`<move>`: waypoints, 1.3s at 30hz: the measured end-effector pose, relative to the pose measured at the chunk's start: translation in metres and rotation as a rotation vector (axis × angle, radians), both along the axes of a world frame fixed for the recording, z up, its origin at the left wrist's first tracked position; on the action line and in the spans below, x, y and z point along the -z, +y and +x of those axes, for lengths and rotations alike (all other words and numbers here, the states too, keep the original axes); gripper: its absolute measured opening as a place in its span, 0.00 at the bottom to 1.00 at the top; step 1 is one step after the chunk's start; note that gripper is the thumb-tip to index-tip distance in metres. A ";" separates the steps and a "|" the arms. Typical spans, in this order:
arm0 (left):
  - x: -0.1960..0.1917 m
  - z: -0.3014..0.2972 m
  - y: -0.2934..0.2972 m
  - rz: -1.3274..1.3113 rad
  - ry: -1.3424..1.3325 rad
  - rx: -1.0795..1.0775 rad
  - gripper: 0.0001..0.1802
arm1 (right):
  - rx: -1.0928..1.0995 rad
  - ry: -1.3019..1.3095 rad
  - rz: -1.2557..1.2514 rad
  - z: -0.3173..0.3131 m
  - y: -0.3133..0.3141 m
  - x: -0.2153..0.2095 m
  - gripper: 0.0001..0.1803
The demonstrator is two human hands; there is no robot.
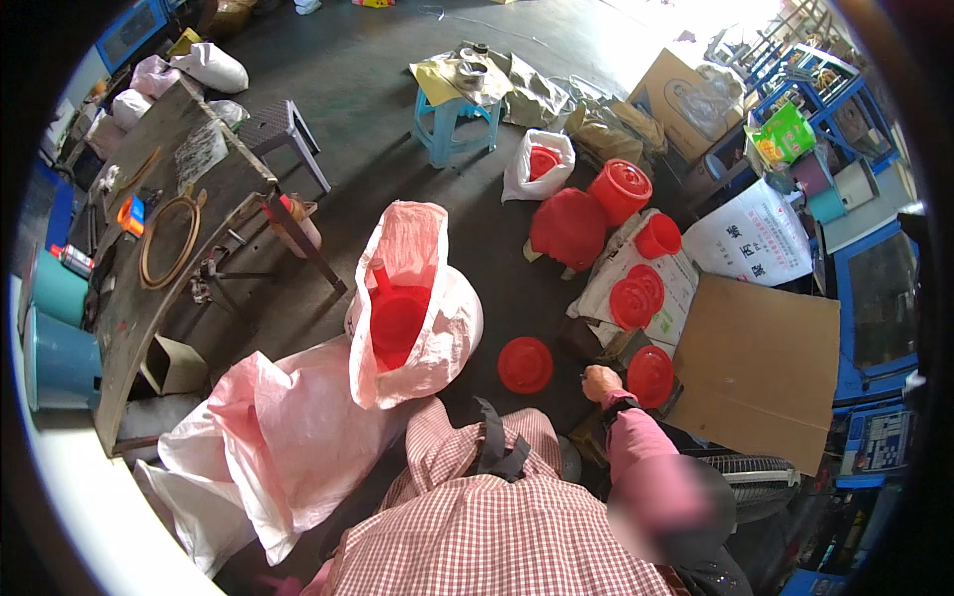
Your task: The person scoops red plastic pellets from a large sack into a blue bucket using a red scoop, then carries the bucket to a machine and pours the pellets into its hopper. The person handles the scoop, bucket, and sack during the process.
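My right hand (pixel 599 382), in a pink sleeve with a dark wrist band, is curled beside a red round lid (pixel 651 375) on a box edge; whether it grips the lid cannot be told. My left hand is out of view below my checked shirt (pixel 497 536). Another red lid (pixel 525 365) lies flat on the dark floor just left of the hand. An open white sack (pixel 437 328) with red plastic funnels (pixel 396 318) inside stands in front of my knees.
Red buckets (pixel 621 189) and stacked red lids (pixel 636 298) lie on printed sacks ahead right. A brown cardboard sheet (pixel 760 358) lies right. Crumpled pink-white sacks (pixel 268 437) lie left. A cluttered workbench (pixel 169 228), blue bins (pixel 55 348) and a teal stool (pixel 452 119) stand around.
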State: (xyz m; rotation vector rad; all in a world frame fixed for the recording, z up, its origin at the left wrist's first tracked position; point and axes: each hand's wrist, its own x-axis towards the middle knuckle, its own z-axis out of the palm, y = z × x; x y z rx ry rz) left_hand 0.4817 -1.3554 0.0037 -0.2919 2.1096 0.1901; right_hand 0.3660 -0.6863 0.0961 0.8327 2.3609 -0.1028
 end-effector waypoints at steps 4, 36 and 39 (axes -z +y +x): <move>0.006 -0.067 0.021 0.003 -0.014 0.077 0.22 | 0.104 0.046 -0.054 0.006 0.040 0.001 0.13; -0.055 -0.267 0.548 -0.002 -0.289 -0.205 0.25 | 0.120 0.131 -0.537 -0.347 0.562 0.066 0.11; -0.053 -0.277 0.577 0.035 -0.286 -0.278 0.26 | 0.231 0.167 -0.730 -0.422 0.544 0.046 0.09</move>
